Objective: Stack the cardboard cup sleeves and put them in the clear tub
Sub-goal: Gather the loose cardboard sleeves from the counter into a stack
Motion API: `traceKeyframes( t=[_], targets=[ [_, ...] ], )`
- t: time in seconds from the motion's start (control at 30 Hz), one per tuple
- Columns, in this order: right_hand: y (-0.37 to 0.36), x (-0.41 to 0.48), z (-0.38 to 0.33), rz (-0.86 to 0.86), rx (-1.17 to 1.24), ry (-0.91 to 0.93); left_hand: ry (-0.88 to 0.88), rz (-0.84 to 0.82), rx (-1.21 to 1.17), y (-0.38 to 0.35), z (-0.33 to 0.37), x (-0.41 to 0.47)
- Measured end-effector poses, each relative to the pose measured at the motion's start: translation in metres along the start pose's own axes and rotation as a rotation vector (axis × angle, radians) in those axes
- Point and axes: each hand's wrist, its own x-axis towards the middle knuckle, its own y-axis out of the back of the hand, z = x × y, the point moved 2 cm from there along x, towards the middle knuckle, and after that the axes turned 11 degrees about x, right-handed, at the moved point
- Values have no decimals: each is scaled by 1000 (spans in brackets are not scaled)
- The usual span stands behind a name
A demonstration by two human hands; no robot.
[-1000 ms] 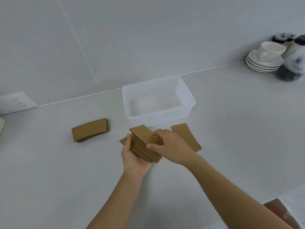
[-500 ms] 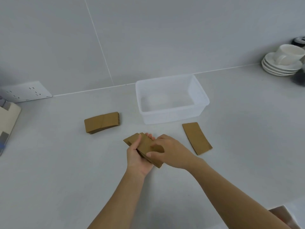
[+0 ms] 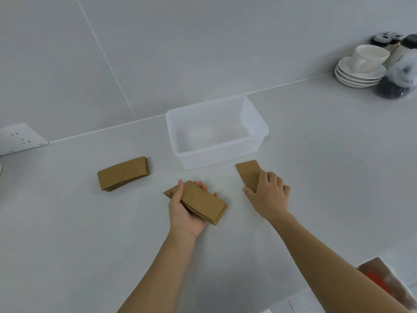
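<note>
Cardboard cup sleeves lie in three places on the grey counter [image 3: 67, 233]; none is in the clear tub [image 3: 216, 132].

Left hand [image 3: 187, 213] lies palm up, its thumb and fingers curled round a small stack of sleeves [image 3: 200, 202], the stack angled toward the right hand. Right hand [image 3: 268, 195] rests palm down on the near end of a single flat sleeve [image 3: 248, 172], fingers spread and pressing on it; no closed grip on this sleeve is visible. This sleeve lies just in front of the tub's right front corner. A further stack of sleeves [image 3: 123, 173] lies untouched to the left of the tub, well apart from both hands. Clear tub stands upright near the wall. A cup [image 3: 367, 57] on stacked saucers [image 3: 358, 75] sits at far right, a wall socket [image 3: 20, 138] at far left.
</note>
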Motion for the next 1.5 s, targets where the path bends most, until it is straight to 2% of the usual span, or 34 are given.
traceKeyframes(
  t=[0.23, 0.33, 0.53, 0.73, 1.0, 1.27, 1.5],
  targets=[
    [2, -6, -3, 12, -53, 101, -8, 15, -25, 6, 2, -2],
    [9, -6, -11, -52, -7, 152, -19, 24, -40, 6, 4, -4],
    [16, -21, -55, -312, 220, 320, -48, 63, -50, 14, 15, -10],
    [25, -40, -106, -410, 373, 451, -98, -39, 4, 22, 28, -18],
    [2, -60, -131, -492, 278, 629, -219, -29, -15, 25, 38, -32],
    [-10, -61, -130, -534, 239, 667, -206, -75, -140, 35, 36, -27],
    [-12, -54, -125, -561, 276, 655, -183, -79, -37, 36, 37, -23]
  ],
)
